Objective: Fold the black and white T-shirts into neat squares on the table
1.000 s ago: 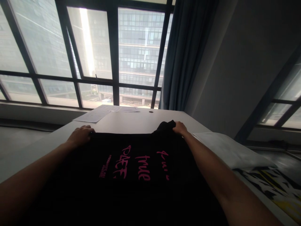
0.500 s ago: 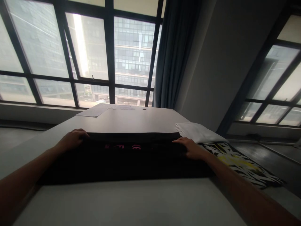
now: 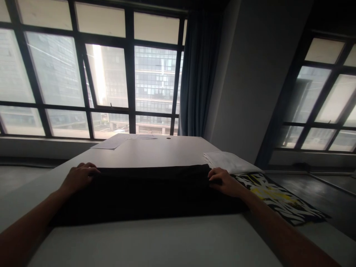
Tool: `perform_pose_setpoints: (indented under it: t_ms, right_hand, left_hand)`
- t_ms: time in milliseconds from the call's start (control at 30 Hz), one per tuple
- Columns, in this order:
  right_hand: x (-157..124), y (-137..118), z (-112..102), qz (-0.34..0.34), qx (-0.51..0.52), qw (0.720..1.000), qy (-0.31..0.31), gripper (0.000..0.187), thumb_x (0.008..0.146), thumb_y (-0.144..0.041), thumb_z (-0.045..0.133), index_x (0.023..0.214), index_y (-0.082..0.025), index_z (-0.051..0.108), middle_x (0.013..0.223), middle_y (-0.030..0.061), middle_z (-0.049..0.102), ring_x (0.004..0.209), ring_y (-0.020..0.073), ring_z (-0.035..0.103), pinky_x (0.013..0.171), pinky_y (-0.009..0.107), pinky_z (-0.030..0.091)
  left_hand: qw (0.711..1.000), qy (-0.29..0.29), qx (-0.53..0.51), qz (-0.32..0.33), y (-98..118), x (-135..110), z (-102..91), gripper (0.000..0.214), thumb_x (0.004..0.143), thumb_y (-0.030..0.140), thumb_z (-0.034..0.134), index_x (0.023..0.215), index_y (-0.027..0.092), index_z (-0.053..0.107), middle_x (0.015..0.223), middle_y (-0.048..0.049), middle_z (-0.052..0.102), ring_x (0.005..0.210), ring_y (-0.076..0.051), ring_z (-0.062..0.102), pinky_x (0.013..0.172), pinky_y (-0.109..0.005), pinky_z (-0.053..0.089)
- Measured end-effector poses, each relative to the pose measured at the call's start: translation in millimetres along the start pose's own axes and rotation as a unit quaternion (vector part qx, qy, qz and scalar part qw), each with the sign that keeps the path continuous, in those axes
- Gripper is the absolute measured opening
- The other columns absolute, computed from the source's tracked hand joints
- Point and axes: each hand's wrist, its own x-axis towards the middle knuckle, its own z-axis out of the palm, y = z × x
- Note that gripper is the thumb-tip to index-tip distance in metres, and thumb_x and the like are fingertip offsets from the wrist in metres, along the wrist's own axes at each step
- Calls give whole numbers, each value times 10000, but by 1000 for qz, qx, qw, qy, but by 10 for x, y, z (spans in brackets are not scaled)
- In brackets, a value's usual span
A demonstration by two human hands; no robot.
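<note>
A black cloth garment (image 3: 150, 196), folded into a wide strip, lies across the white table (image 3: 155, 243) in front of me. Its exact kind does not show. My left hand (image 3: 80, 176) grips the far left corner, fingers curled over the edge. At the far right corner, my right hand (image 3: 224, 181) pinches the fabric between thumb and fingers. The far edge runs nearly straight between both hands, with slight creases near the right one. Fabric hides some of my fingertips.
White folded cloth (image 3: 229, 161) lies right of the garment. Beside it is a black, white and yellow patterned cloth (image 3: 278, 196) at the table's right side. Paper sheets (image 3: 109, 142) rest at the far left end. Windows and a dark blue curtain (image 3: 196, 81) stand beyond.
The pink print that showed on the black garment is now covered by black fabric. Both hands still hold the far corners. The camera view has tilted up somewhat.
</note>
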Motion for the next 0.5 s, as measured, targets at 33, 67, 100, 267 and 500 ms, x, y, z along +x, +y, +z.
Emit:
perform_pose_setpoints:
  t_ms: [33,67,100,267,500]
  right_hand:
    - [5,-46,-1,-10,-13,1000,12,293,791,-518,655,779,-239,743,1031,86,679,1034,283,598,1023,486,399]
    - [12,-89,-2,-20,-22,999,28,279,792,-508,660,772,-243,743,1057,86,678,1063,289,589,1044,496,374]
    - [18,-127,-4,-29,-25,998,44,270,794,-501,660,769,-245,743,1094,85,675,1108,297,573,1071,504,342]
    - [-8,-219,3,2,9,1000,-24,290,799,-502,646,819,-229,745,965,70,716,965,272,639,988,457,423]
    - [12,-278,6,57,75,995,-35,476,871,-602,505,755,-173,675,730,26,667,706,194,584,670,301,468]
  left_hand:
    - [1000,-2,2,3,6,-1,-1,381,730,243,484,985,276,766,1193,-49,687,1082,-305,569,928,-454,424]
    - [1000,-4,3,6,13,-4,-6,381,732,244,486,991,270,764,1196,-54,685,1085,-308,569,926,-457,422]
    - [1000,-6,6,10,21,-7,-14,383,734,241,486,998,265,763,1198,-58,683,1089,-310,569,922,-456,422]
    - [999,-20,25,10,47,-31,-42,417,721,198,477,1022,252,761,1207,-74,678,1093,-317,572,909,-461,423]
    - [998,-48,35,-6,81,-65,-83,427,731,184,466,1034,275,753,1216,-57,685,1111,-302,570,926,-464,411]
